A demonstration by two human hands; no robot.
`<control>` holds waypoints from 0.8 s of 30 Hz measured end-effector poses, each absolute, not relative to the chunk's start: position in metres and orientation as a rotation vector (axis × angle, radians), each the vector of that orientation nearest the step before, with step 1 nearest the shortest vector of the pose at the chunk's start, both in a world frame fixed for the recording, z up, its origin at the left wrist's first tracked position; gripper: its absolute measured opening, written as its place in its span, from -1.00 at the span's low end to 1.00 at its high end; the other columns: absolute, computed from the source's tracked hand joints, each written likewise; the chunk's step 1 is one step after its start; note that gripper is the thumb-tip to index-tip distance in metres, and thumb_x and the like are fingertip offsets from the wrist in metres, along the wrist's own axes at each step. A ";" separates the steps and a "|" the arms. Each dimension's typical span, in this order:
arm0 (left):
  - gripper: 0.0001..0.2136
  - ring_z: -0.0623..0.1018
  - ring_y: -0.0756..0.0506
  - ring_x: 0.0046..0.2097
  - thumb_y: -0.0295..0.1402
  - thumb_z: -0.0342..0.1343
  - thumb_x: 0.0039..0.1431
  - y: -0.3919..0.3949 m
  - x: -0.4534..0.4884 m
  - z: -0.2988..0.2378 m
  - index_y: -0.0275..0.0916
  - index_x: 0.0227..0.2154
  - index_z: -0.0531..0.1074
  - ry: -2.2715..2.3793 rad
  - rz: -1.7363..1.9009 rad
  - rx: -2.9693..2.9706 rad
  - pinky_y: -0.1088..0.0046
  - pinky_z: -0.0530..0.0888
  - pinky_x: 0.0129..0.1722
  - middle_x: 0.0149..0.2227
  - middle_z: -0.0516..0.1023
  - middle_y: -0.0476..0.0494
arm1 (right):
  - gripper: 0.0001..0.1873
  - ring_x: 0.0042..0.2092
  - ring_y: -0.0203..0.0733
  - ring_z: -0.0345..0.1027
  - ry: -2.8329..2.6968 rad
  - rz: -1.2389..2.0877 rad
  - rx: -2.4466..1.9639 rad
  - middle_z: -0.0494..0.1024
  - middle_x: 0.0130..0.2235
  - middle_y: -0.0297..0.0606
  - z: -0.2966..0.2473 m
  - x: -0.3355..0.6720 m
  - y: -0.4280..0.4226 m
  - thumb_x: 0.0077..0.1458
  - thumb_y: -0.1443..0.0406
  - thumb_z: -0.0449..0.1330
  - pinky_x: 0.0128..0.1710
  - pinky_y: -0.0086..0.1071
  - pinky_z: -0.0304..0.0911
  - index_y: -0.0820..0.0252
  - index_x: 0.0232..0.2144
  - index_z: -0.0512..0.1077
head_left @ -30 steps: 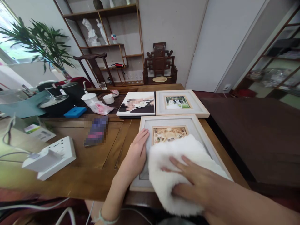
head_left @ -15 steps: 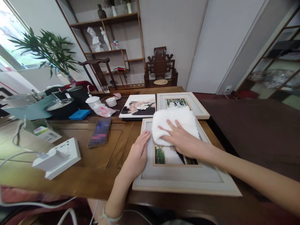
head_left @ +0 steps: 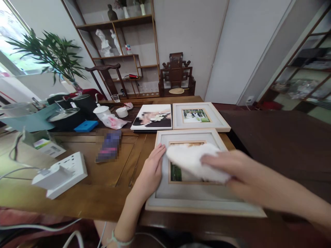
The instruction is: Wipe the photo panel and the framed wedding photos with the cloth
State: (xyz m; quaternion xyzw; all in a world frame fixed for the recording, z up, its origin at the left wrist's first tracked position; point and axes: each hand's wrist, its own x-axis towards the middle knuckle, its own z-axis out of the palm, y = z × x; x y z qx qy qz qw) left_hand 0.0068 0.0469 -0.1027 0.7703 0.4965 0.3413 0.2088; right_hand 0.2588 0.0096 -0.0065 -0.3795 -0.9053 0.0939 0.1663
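A light wooden picture frame (head_left: 204,203) with a photo in its middle lies flat on the table (head_left: 113,206) before me. My left hand (head_left: 152,168) rests on its left edge, fingers stretched out together along the rim. Over the photo is a folded white cloth (head_left: 191,160), blurred by motion and covering much of the picture. My right hand (head_left: 232,168) grips the cloth's right side between thumb and fingers; the fingers are smeared. Whether the cloth touches the glass I cannot tell.
Behind lie a second framed photo (head_left: 219,122) and a white-edged photo panel (head_left: 152,117). To the left are a white power strip (head_left: 64,175), a pixelated flat item (head_left: 110,146), a blue box (head_left: 86,126), a white teapot (head_left: 101,112) and a black pot (head_left: 66,120).
My right hand has gone from lying spread on the cloth to gripping it, pulling it nearer and uncovering the rear frame's photo. My left hand stays on the edge.
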 end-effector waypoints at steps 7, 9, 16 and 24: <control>-0.53 0.24 -0.10 0.25 -0.30 -0.24 0.32 0.040 0.008 -0.094 -0.20 0.27 -0.03 1.408 1.007 1.953 0.18 0.16 0.24 0.24 0.25 -0.20 | -0.36 0.28 0.24 -0.13 -2.597 -0.297 -1.105 0.22 0.21 0.00 -0.018 0.222 0.040 -0.15 0.60 -0.01 0.14 0.20 -0.02 0.22 0.04 0.32; -0.47 0.23 -0.09 0.26 -0.26 -0.25 0.33 0.039 0.007 -0.091 -0.18 0.31 -0.22 1.386 1.034 1.911 0.23 0.17 0.23 0.26 0.21 -0.18 | -0.40 0.26 0.22 -0.06 -2.832 -0.116 -0.939 0.29 0.16 0.04 -0.030 0.201 0.027 -0.14 0.55 0.06 0.13 0.17 0.00 0.24 0.02 0.33; -0.57 0.29 -0.10 0.22 -0.24 -0.18 0.30 0.040 0.008 -0.087 -0.24 0.18 0.20 1.401 0.977 1.993 0.31 0.22 0.22 0.22 0.27 -0.16 | -0.76 0.19 0.22 0.10 -2.933 -0.163 -0.796 0.34 0.13 0.09 -0.059 0.178 -0.004 0.16 0.36 0.04 0.08 0.18 0.07 0.23 -0.20 0.48; -0.61 0.26 -0.15 0.24 -0.32 -0.07 0.25 0.044 0.007 -0.095 -0.22 0.12 0.29 1.434 0.884 2.122 0.17 0.18 0.24 0.22 0.27 -0.22 | -0.83 0.10 0.17 0.27 -2.904 -0.153 -0.855 0.45 0.06 -0.12 -0.061 0.250 -0.007 0.04 0.39 0.14 0.03 0.10 0.21 0.14 -0.46 0.54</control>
